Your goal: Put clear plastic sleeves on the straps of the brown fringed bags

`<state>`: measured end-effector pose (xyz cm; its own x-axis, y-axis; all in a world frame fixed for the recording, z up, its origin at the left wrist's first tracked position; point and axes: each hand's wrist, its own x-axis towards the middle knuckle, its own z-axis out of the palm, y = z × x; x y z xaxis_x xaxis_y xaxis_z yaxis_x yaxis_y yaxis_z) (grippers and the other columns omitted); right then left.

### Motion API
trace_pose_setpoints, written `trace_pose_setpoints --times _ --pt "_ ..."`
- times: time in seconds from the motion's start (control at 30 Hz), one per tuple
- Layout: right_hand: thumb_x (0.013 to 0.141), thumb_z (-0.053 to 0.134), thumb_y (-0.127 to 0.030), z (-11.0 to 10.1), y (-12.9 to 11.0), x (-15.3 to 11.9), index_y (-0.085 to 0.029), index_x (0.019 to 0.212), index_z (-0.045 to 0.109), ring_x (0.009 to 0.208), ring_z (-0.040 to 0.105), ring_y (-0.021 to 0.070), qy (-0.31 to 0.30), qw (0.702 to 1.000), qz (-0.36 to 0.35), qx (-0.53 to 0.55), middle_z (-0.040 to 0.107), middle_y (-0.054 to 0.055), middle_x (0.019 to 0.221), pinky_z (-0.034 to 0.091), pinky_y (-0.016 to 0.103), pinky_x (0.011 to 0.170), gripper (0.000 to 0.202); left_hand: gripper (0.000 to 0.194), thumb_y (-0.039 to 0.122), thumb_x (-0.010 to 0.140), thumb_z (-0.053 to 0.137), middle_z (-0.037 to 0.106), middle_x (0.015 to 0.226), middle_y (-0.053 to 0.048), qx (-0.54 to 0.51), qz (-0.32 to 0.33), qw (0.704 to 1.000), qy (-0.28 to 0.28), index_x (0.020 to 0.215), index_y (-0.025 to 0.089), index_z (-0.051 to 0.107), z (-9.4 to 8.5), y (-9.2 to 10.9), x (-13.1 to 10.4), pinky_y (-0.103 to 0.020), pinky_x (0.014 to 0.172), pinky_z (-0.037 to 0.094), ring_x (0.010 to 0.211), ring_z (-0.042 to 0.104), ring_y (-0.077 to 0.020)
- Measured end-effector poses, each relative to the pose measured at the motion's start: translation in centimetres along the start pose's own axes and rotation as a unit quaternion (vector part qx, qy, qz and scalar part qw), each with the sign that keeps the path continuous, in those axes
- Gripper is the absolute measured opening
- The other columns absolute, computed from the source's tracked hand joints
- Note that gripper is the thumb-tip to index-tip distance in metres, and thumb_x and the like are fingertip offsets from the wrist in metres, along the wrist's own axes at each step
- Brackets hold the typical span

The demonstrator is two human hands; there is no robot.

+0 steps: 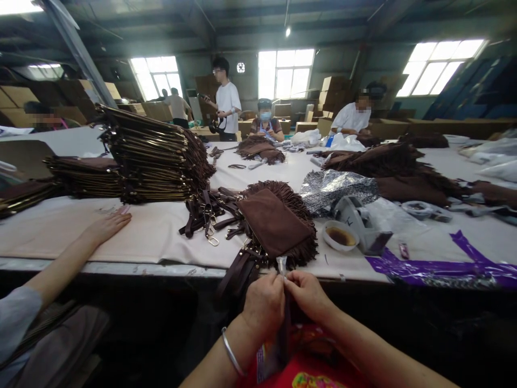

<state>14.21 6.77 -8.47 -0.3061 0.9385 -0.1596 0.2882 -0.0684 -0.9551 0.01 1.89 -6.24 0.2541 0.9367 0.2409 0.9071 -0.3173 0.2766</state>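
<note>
Just past the table's front edge, my left hand point(263, 303) is closed in a fist round a dark brown strap point(285, 328) that hangs toward my lap. My right hand point(310, 294), beside it, pinches the same strap near the top. Clear plastic point(281, 263) pokes up between the fingers of both hands; what it covers is hard to make out. Right behind them lies a brown fringed pouch point(277, 222) on a heap of others. Several dark straps with gold clips point(208, 218) lie to its left, and more straps point(242, 269) droop over the edge.
A tall stack of brown zippered pouches point(155, 153) stands at left. A neighbour's hand point(107, 226) rests flat on the table point(161, 226). At right are a bowl of brown liquid point(340, 236), a grey tape dispenser point(359, 226) and purple plastic point(436, 267). Other people are across the table.
</note>
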Motion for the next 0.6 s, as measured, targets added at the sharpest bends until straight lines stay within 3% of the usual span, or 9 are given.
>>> trace_pose_setpoints --times 0.17,0.23,0.3,0.4,0.47,0.6 --pt "0.073 0.069 -0.042 -0.2 -0.2 -0.7 -0.015 0.073 0.067 0.064 0.052 0.0145 -0.061 0.987 0.015 0.145 0.063 0.0 0.066 0.041 0.025 0.061 0.027 0.033 0.012 0.086 0.041 0.065 0.096 -0.017 -0.005 0.011 0.999 -0.03 0.111 0.012 0.062 -0.1 1.3 -0.9 -0.041 0.074 0.046 0.085 0.06 -0.0296" --pt "0.069 0.074 -0.043 -0.2 0.1 -0.8 -0.016 0.078 0.068 0.065 0.054 0.0146 -0.082 0.975 0.034 0.202 0.065 0.0 0.069 0.041 0.026 0.063 0.029 0.033 0.014 0.087 0.042 0.066 0.098 -0.017 -0.069 0.014 0.997 -0.01 0.113 0.014 0.063 -0.2 1.3 -1.3 -0.041 0.077 0.046 0.087 0.06 -0.0288" --pt "0.066 0.078 -0.044 -0.3 0.4 -0.9 -0.015 0.08 0.068 0.061 0.053 0.0133 -0.085 0.965 0.053 0.242 0.065 0.0 0.068 0.041 0.025 0.061 0.033 0.028 0.019 0.09 0.043 0.066 0.097 -0.014 -0.188 -0.023 0.981 0.029 0.105 0.018 0.067 -0.2 0.9 -1.6 -0.036 0.079 0.046 0.088 0.061 -0.0252" --pt "0.066 0.077 -0.044 -0.3 0.5 -0.9 -0.015 0.082 0.068 0.056 0.051 0.0115 -0.088 0.957 0.074 0.267 0.064 0.0 0.065 0.039 0.025 0.057 0.035 0.024 0.028 0.09 0.048 0.068 0.091 -0.01 -0.377 -0.168 0.907 0.081 0.093 0.018 0.069 0.2 -0.2 -1.1 -0.03 0.077 0.047 0.084 0.062 -0.0209" --pt "0.071 0.073 -0.043 -0.2 0.3 -0.9 -0.015 0.085 0.07 0.056 0.052 0.0122 -0.102 0.962 0.066 0.246 0.065 0.001 0.066 0.039 0.025 0.058 0.032 0.026 0.035 0.087 0.053 0.069 0.083 -0.008 -0.457 -0.248 0.852 0.059 0.088 0.016 0.07 0.9 -0.8 -0.4 -0.029 0.07 0.047 0.077 0.062 -0.0203" --pt "0.079 0.059 -0.032 -0.5 -0.4 -1.2 -0.019 0.087 0.075 0.072 0.058 0.0189 -0.074 0.994 -0.06 0.054 0.07 0.004 0.078 0.044 0.031 0.07 0.021 0.038 0.05 0.078 0.062 0.064 0.065 -0.004 -0.544 -0.299 0.784 0.007 0.075 0.013 0.07 2.2 -0.9 1.0 -0.025 0.056 0.041 0.061 0.056 -0.0162"
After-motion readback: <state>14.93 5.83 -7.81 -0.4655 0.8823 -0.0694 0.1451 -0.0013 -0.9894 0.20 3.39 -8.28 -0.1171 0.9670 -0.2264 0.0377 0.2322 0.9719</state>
